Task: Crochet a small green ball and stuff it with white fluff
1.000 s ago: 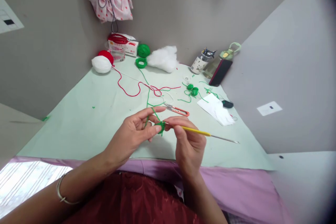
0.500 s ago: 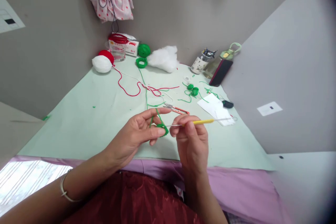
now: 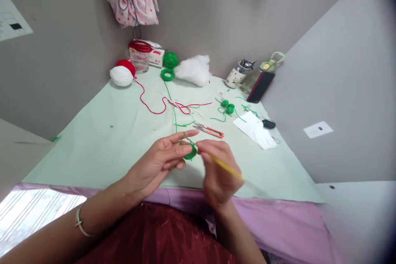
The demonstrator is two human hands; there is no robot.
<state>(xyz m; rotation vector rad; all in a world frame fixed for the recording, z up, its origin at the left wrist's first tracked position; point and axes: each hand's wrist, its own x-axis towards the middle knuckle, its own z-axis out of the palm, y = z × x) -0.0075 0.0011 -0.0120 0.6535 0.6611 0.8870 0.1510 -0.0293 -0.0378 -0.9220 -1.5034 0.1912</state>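
Note:
Between the thumb and fingers of my left hand [image 3: 162, 152] is a small green crochet piece [image 3: 190, 153]. Green yarn passes over the outstretched index finger of that hand. My right hand [image 3: 220, 169] is closed round a crochet hook with a yellow handle [image 3: 227, 168], which slants down to the right and is blurred. Its tip end is at the green piece, partly hidden by my fingers. Just beyond my hands, orange-handled thread snips [image 3: 208, 130] lie on the table.
White and red yarn balls [image 3: 121, 76], a green yarn ball [image 3: 170, 60] and white stuffing [image 3: 193, 70] lie at the back. On the right are small green balls [image 3: 227, 106], white paper [image 3: 255, 129], a pen cup [image 3: 237, 74], a phone [image 3: 261, 86] and a bottle [image 3: 267, 66].
My right hand has turned, swinging the hook's yellow handle from nearly level to slanting down toward me. Its fingers are now closer to the green piece. My left hand has barely shifted.

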